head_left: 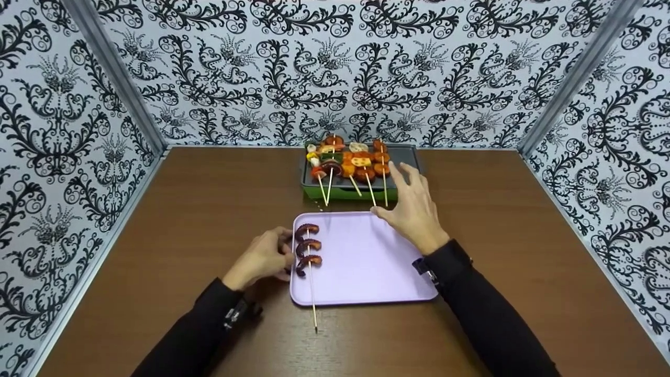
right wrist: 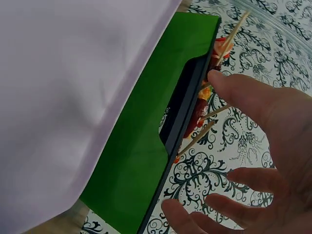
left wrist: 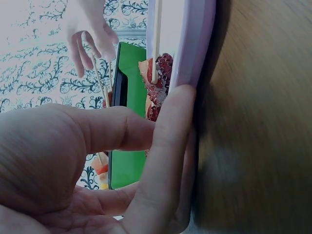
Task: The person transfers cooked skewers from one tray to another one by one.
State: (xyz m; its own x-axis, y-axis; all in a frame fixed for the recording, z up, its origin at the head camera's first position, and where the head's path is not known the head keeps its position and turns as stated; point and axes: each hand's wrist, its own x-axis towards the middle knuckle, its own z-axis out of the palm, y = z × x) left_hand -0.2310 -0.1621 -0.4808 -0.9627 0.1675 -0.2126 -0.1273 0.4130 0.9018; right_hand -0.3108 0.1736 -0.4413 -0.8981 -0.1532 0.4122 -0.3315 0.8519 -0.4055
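My left hand [head_left: 264, 256] grips the left edge of a lilac tray [head_left: 366, 256], its fingers [left wrist: 168, 141] bent against the rim. On the tray's left side lies a skewer [head_left: 309, 244] with several dark red, curled octopus-like pieces, its bare stick reaching past the near edge. My right hand [head_left: 416, 209] hovers over the tray's far right corner with thumb and fingers spread, holding nothing. Just ahead of it, several loaded skewers [head_left: 360, 162] rest on a grill [head_left: 405, 157] with a green base [right wrist: 131, 131], their stick ends pointing toward me.
The tray and grill stand on a brown wooden table [head_left: 209, 199]. Black-and-white patterned panels [head_left: 330, 68] rise at its back and sides, with grey metal posts [head_left: 120, 78] at the corners. The grill sits close behind the tray, near the back panel.
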